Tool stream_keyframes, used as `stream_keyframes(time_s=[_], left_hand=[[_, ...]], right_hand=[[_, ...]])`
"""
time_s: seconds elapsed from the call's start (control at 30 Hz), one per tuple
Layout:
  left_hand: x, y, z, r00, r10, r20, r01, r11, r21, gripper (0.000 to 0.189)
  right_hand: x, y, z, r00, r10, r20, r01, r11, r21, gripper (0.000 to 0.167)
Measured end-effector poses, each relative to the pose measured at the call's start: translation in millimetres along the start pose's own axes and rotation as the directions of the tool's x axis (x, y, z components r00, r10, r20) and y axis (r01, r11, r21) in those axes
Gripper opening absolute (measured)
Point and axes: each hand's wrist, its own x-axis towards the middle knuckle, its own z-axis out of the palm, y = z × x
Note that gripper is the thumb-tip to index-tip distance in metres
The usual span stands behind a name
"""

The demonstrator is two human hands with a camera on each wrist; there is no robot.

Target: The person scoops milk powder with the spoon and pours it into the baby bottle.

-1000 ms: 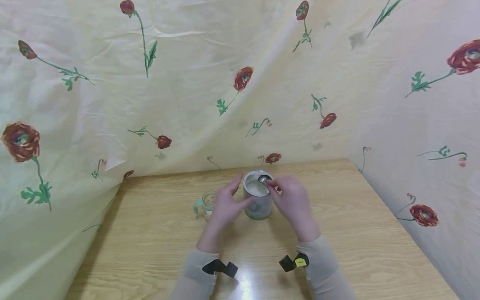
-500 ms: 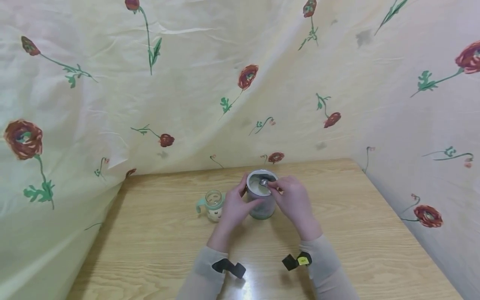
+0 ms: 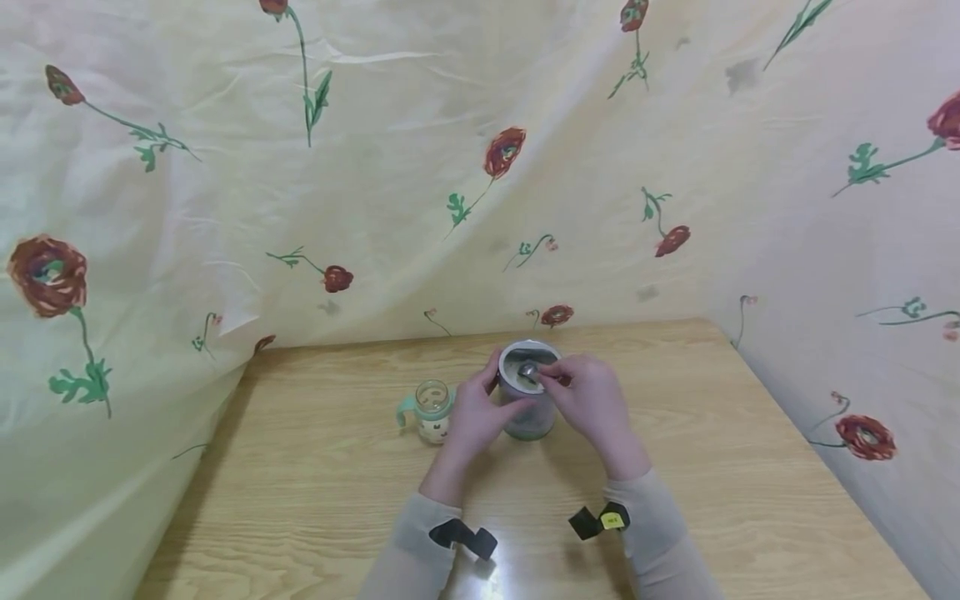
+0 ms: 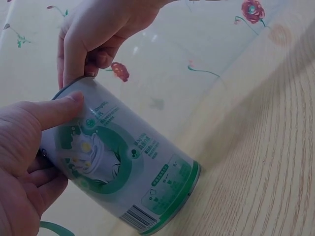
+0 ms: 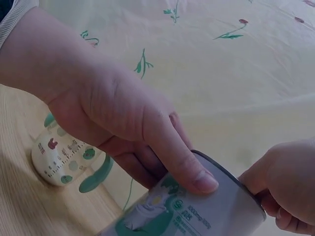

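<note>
A round milk powder can (image 3: 530,423), pale with green print, stands on the table with its mouth uncovered. My left hand (image 3: 477,414) grips its left side; in the left wrist view the thumb (image 4: 61,108) presses near the rim while other fingers wrap behind. My right hand (image 3: 596,408) pinches a small metal spoon (image 3: 527,371) at the can's mouth. In the right wrist view, the right hand's fingertips (image 5: 256,179) reach over the rim and the spoon is hidden inside. Pale powder shows within the can in the head view.
Left of the can stands a baby bottle (image 3: 432,414) with mint-green handles, a printed scale and no lid. The wooden table (image 3: 315,483) backs onto a flowered cloth (image 3: 390,208), which also hangs along both sides.
My left hand has moved right and closed round the can, uncovering the bottle. The spoon has moved slightly down within the can's mouth. The head view has shifted a little.
</note>
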Motion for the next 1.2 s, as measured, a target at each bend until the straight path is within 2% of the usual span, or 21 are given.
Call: stream_keyframes(time_s=[0.23, 0.43, 0.7, 1.0, 1.2], left_hand=[[-0.9, 2.3, -0.5, 0.999, -0.036, 0.0, 0.036, 0.999, 0.01, 0.095], [-0.9, 3.5, 0.0, 0.998, -0.057, 0.001, 0.057, 0.998, 0.01, 0.095], [-0.2, 3.5, -0.9, 0.997, -0.072, 0.009, 0.072, 0.997, 0.011, 0.094], [-0.4, 6.8, -1.0, 0.997, -0.079, 0.004, 0.079, 0.997, -0.007, 0.092], [-0.7, 5.0, 0.7, 0.998, -0.066, 0.001, 0.066, 0.998, 0.002, 0.092]], right_hand=[[5.8, -9, 4, 0.994, 0.072, 0.086, -0.077, 0.996, 0.049, 0.006], [8.2, -12, 2, 0.981, 0.132, 0.143, -0.146, 0.984, 0.097, 0.006], [10.2, -11, 1, 0.961, 0.174, 0.213, -0.206, 0.968, 0.141, 0.005], [10.4, -11, -1, 0.943, 0.244, 0.227, -0.301, 0.917, 0.263, 0.006], [8.0, -12, -6, 0.911, 0.371, 0.181, -0.412, 0.843, 0.346, 0.01]])
